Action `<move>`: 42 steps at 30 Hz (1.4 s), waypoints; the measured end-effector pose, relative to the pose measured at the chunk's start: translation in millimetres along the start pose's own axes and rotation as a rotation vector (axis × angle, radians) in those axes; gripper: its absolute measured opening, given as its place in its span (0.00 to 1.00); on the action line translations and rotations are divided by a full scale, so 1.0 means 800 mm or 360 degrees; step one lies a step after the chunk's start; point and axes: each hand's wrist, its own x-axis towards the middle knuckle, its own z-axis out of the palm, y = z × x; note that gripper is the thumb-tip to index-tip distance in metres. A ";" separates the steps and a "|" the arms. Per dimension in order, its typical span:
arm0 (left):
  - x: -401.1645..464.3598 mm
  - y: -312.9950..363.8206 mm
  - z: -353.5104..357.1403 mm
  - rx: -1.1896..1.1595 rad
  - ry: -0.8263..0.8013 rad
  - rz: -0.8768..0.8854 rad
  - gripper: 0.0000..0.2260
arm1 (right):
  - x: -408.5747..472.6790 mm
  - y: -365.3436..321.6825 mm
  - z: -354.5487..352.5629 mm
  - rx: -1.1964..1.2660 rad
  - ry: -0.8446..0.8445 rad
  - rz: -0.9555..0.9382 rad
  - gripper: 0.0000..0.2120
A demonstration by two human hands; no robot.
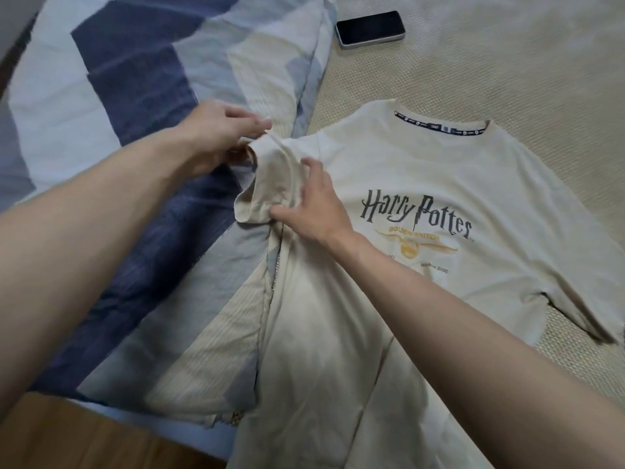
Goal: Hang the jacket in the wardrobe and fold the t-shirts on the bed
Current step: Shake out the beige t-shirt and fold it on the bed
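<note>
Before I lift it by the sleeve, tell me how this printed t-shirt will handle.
Likely floppy: the sleeve already bunches and creases under the right hand. The t-shirt is thin cloth lying flat, so probably light. Lifted by one sleeve it would likely drape and lose its flat spread rather than keep shape.

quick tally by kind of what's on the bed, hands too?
T-shirt: 1, cream, printed front up
Phone: 1, screen dark
Blanket: 1, blue and white patches
Mat: 1, beige woven
Hands: 2, left hand and right hand, both on the shirt's sleeve
Total: 6
</note>
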 end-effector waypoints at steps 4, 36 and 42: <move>0.002 -0.006 0.006 -0.0100 -0.0101 -0.0225 0.08 | 0.012 -0.016 -0.009 -0.0378 0.0149 -0.0272 0.50; -0.044 -0.030 -0.027 0.0242 -0.0450 -0.0488 0.14 | 0.048 -0.070 -0.034 0.0560 0.0380 -0.0106 0.11; -0.062 -0.053 -0.028 0.0164 -0.0330 -0.0311 0.16 | 0.068 -0.078 -0.036 0.0590 0.0031 -0.0033 0.08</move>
